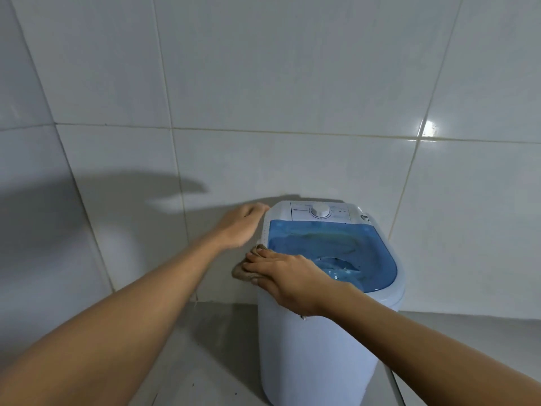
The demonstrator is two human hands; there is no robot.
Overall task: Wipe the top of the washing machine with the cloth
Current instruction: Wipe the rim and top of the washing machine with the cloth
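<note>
A small white washing machine [307, 361] stands against the tiled wall. It has a see-through blue lid [316, 241] and a white dial [320, 210] on its back panel. My right hand [288, 278] presses a crumpled brown cloth [244, 272] flat against the left front rim of the top; part of the cloth hangs off the edge. My left hand [241, 227] grips the machine's back left corner, fingers curled over the rim.
White wall tiles [263, 83] rise close behind and to the left of the machine. A grey floor [190, 361] lies below on the left, and a pale ledge [483, 326] runs along the right.
</note>
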